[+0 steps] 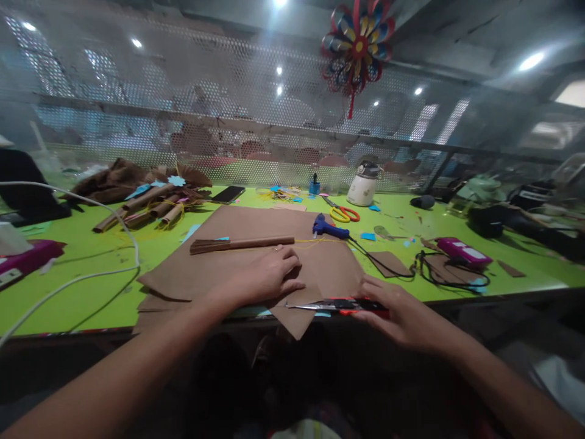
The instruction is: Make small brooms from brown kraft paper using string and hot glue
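Note:
Brown paper sheets (169,271) lie at the near edge of the green table. My left hand (272,274) rests on the paper with its fingers bent and spread a little, pressing on it. In my right hand (388,311) are black and red scissors (338,305), whose blades point left across a brown paper piece (295,322) that hangs over the table edge. A rolled brown paper tube (256,242) with a fringed left end lies on the sheets beyond my left hand. A blue glue gun (329,228) lies at their back right.
Brown paper rolls (144,207) and a phone (228,194) lie at the back left. Yellow and orange scissors (343,214) and a white bottle (363,184) are behind the glue gun. A purple power strip (464,253) is on the right; a white cable (134,244) curves at left.

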Tool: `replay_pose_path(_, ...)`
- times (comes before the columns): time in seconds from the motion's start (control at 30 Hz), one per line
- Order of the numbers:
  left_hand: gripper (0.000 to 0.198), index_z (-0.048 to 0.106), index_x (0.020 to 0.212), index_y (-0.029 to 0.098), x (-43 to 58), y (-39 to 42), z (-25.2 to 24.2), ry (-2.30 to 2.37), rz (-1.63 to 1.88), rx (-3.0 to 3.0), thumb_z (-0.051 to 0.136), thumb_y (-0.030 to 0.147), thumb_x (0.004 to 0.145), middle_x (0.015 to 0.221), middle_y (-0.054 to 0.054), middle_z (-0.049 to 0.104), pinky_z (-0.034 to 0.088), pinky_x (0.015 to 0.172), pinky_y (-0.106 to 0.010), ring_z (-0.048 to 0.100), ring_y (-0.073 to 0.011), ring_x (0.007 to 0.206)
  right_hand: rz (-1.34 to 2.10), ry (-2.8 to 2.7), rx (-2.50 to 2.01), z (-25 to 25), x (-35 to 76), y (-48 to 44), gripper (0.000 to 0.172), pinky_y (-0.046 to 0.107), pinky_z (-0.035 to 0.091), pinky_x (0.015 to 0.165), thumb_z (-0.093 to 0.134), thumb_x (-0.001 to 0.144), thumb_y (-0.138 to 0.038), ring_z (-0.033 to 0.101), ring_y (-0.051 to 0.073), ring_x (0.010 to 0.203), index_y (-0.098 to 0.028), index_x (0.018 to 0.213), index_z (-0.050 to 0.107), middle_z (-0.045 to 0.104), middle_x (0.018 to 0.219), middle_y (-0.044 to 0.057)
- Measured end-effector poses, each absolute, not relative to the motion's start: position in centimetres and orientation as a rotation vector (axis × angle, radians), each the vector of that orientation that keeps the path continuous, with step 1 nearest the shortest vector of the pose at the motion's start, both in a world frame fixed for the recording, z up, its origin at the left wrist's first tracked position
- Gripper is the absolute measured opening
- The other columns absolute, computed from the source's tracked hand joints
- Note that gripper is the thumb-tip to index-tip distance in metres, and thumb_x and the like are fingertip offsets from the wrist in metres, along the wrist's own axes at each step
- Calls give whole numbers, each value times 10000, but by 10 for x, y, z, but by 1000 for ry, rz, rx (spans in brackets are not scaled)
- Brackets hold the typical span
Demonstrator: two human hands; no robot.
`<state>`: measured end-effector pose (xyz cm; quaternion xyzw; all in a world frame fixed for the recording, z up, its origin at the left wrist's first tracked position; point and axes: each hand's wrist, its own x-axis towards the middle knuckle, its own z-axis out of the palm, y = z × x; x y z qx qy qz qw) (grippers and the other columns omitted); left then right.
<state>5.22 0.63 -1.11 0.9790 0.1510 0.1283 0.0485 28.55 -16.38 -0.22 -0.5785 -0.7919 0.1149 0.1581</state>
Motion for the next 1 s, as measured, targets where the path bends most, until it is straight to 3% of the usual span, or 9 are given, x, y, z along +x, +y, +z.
replay_pose_path(0.63,359,604,1016,158,51,5,-13,465,430,2935,486,470,885,1078,-100,546,416,895,-358,512,-227,991,476,-2140,-1548,11,276,-182,125,287,440,699,546,888,-321,566,171,777,-206,919,585,606,861,43)
replay_pose_path(0.77,336,610,1028,162,52,9,-18,456,477,2941,454,434,908,1070,-102,560,429,877,-363,531,-223,973,298,-1731,-1575,4,300,-167,219,312,462,744,560,858,-387,588,198,843,-194,949,611,632,926,67)
replay_pose_path(0.87,305,632,981,166,53,14,-24,404,547,2927,383,340,949,1010,-90,588,438,866,-345,545,-200,945,238,-1414,-1687,-9,311,-142,356,324,480,665,552,819,-456,596,205,742,-153,997,610,629,822,65)
replay_pose_path(1.0,207,629,959,168,52,18,-31,420,663,2866,447,259,921,1004,-79,604,463,843,-320,556,-189,940,181,-1396,-1804,-19,304,-109,443,335,479,630,527,806,-423,601,216,704,-133,1136,587,628,760,53)
